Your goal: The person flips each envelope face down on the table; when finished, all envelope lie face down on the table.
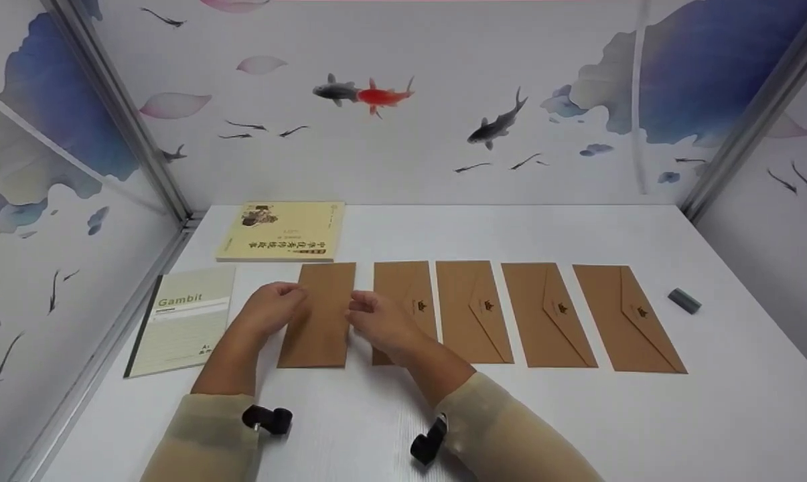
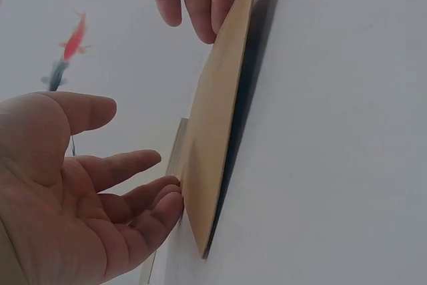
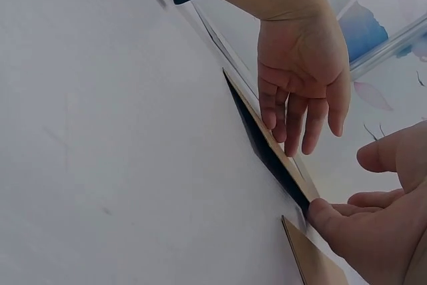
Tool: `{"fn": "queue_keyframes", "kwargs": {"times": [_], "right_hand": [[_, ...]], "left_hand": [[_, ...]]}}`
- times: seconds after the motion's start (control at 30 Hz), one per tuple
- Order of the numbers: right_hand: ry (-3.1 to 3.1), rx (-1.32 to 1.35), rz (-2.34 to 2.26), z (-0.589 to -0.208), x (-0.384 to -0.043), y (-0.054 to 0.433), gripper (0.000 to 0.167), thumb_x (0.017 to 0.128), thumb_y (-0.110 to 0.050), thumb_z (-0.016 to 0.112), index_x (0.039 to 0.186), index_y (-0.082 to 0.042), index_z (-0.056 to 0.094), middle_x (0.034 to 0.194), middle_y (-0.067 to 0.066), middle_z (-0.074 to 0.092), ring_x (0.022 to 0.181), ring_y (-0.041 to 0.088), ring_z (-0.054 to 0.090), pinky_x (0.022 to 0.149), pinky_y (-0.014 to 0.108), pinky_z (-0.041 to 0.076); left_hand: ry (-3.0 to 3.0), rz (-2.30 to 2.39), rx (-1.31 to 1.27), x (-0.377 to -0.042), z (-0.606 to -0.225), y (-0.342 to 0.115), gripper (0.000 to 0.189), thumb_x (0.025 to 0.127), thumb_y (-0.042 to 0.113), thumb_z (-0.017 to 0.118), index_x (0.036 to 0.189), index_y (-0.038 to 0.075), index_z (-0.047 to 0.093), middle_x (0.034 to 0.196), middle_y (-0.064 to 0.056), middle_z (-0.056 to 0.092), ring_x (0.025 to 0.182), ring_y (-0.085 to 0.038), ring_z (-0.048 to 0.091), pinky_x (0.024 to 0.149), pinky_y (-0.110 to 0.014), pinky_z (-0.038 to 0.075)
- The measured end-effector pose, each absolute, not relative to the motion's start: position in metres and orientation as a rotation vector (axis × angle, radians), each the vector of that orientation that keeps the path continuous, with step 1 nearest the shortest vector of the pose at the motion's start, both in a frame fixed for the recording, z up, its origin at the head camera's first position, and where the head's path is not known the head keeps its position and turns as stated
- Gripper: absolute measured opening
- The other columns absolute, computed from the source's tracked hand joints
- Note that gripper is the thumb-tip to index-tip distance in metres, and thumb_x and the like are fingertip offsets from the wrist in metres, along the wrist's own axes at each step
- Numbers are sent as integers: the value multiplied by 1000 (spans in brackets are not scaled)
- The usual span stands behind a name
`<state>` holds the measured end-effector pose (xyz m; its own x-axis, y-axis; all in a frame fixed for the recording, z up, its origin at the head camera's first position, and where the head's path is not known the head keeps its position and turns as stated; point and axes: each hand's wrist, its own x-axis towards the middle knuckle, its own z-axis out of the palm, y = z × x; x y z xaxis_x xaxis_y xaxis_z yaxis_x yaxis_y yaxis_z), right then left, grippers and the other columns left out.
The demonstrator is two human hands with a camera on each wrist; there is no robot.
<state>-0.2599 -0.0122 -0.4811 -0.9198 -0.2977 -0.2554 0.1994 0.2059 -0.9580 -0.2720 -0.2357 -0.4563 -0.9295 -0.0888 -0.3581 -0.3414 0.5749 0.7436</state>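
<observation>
In the head view, a brown envelope (image 1: 323, 314) with its plain face up lies between the two hands. My left hand (image 1: 272, 309) is at its left edge, my right hand (image 1: 380, 321) at its right edge. The left wrist view shows the envelope (image 2: 217, 125) slightly raised, with a dark shadow beneath. There the left fingers (image 2: 172, 201) touch its edge with the thumb held apart. Seen from the right wrist, the right hand (image 3: 380, 231) has fingertips against the envelope's near end, its thumb also apart.
Several brown envelopes, flap side up with small crown prints, stand in a row to the right, the last one (image 1: 597, 301) near a small dark grey block (image 1: 684, 301). A "Gambit" notebook (image 1: 189, 335) lies at left, a yellow book (image 1: 282, 231) behind. Printed walls enclose the white table (image 1: 510, 428).
</observation>
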Motion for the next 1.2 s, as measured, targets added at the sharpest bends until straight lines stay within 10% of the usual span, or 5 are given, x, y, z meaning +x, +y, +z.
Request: {"fn": "queue_keyframes", "kwargs": {"times": [0.43, 1.2], "right_hand": [[2260, -231, -1792, -445, -273, 44, 37, 107, -24, 65, 144, -21, 65, 147, 4, 66, 133, 20, 64, 113, 40, 56], [2222, -26, -1828, -472, -283, 112, 51, 106, -20, 67, 155, -11, 55, 150, 12, 63, 131, 23, 67, 109, 39, 58]], "left_hand": [[2290, 1663, 33, -272, -438, -174, 57, 111, 43, 57, 160, 15, 49, 165, -9, 51, 154, -30, 48, 127, -52, 41], [2195, 1765, -104, -274, -460, -122, 65, 109, 36, 60, 163, 6, 41, 167, -16, 45, 159, -37, 40, 130, -57, 36]]}}
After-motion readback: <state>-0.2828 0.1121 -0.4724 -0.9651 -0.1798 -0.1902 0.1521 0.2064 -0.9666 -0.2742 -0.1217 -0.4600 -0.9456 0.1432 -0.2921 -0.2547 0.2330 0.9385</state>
